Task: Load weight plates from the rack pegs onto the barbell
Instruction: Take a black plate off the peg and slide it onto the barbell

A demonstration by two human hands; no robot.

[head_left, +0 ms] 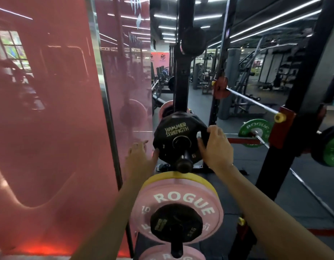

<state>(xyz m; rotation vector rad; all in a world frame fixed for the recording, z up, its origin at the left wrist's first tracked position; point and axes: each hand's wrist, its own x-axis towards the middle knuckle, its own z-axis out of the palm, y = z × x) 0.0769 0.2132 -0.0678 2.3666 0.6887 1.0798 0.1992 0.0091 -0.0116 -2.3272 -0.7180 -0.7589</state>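
Observation:
A black Hammer Strength plate (176, 134) sits on a rack peg (184, 162) in the middle of the view. My right hand (214, 145) grips its right edge, with fingers curled over the rim. Against the plate's lower left edge my left hand (141, 152) rests with its fingers spread; whether it grips is unclear. On the peg below hang a pink Rogue plate (181, 201), a yellow plate (162, 178) behind it and a small black plate (176, 222) in front. The barbell (252, 101) lies on the rack hooks at right, with a green Rogue plate (255, 131) below it.
A red glossy wall panel (49, 109) stands close on the left. The black rack upright (182, 72) rises behind the plate, and another upright (297, 102) stands at right. A second green plate (331, 149) is at the far right. Another pink plate (171, 255) hangs lowest.

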